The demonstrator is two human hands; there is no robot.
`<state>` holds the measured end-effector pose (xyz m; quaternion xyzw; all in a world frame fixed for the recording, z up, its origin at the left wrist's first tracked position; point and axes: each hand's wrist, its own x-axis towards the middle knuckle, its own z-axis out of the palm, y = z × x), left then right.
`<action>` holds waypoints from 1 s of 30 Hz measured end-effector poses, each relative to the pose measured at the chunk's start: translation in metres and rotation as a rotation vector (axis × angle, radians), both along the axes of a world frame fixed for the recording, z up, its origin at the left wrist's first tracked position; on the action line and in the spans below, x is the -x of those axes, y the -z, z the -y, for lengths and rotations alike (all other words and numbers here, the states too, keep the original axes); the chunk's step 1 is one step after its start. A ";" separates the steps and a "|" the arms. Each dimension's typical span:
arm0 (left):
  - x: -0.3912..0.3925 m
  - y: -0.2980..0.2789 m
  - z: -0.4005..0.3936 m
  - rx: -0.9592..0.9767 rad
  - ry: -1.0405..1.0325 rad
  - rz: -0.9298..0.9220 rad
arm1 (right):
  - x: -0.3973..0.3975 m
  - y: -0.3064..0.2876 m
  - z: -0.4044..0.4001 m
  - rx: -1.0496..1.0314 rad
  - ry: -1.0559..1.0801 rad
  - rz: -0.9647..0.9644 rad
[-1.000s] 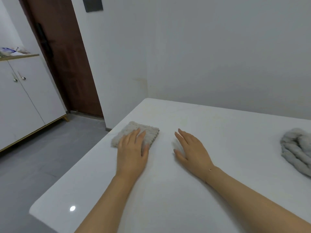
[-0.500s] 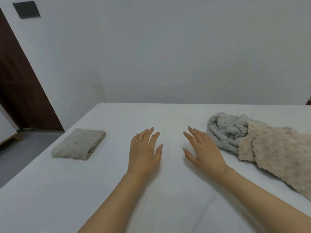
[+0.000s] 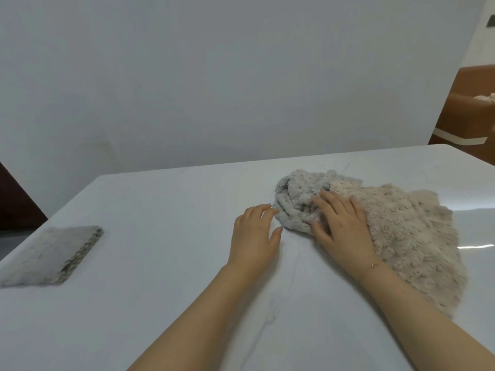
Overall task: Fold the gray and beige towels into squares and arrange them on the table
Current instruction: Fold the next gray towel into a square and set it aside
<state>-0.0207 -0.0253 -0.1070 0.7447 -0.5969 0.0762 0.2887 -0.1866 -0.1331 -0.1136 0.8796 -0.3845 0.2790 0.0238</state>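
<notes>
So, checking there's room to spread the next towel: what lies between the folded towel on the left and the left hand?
Only bare white table, in the head view. The folded towel lies apart from the left hand; nothing sits on the stretch between them.

There is a single view, taken from a wide-angle camera worn on the person's head. It looks forward and down across the white desk (image 3: 160, 303), which fills the lower half of the frame, with its far edge running across the middle and tilting slightly up toward the right. Both forearms enter from the bottom edge and reach away from the lens, so the left hand (image 3: 254, 236) and right hand (image 3: 342, 231) sit just right of centre, close to the camera. A plain wall (image 3: 214, 76) fills the upper half of the frame. The wide lens bends straight lines near the frame's edges. With only one camera, no second view overlaps it.
</notes>
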 end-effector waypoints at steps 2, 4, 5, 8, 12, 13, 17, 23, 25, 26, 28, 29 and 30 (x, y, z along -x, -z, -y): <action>0.009 0.001 0.017 0.008 0.027 -0.024 | 0.002 0.006 0.005 -0.001 -0.006 -0.013; 0.016 0.005 0.033 -0.001 0.043 -0.092 | 0.003 0.011 0.008 -0.003 -0.008 -0.005; 0.017 0.008 0.040 0.001 0.043 -0.155 | 0.002 0.012 0.010 -0.006 -0.008 0.008; 0.012 0.017 0.053 0.053 0.035 -0.379 | 0.003 0.011 0.015 -0.025 -0.003 0.067; 0.002 0.021 0.054 0.040 0.063 -0.418 | 0.002 0.014 0.018 -0.007 -0.003 0.104; 0.001 0.021 0.052 0.044 0.073 -0.404 | 0.002 0.014 0.018 -0.002 0.000 0.105; -0.009 0.022 0.036 0.093 0.062 -0.452 | 0.003 0.015 0.019 -0.006 0.006 0.121; -0.028 0.018 0.004 0.240 -0.123 -0.647 | 0.003 0.016 0.019 -0.010 -0.003 0.112; -0.031 0.017 -0.010 0.340 -0.235 -0.776 | 0.003 0.016 0.020 -0.018 -0.011 0.091; -0.033 0.016 -0.016 0.395 -0.289 -0.841 | 0.003 0.017 0.020 -0.020 -0.017 0.073; -0.037 0.016 -0.026 0.462 -0.358 -0.942 | 0.003 0.018 0.019 -0.019 -0.027 0.033; -0.038 0.015 -0.029 0.479 -0.366 -0.981 | 0.003 0.018 0.019 -0.022 -0.034 0.026; -0.038 0.014 -0.031 0.496 -0.363 -1.006 | 0.003 0.018 0.018 -0.029 -0.045 0.033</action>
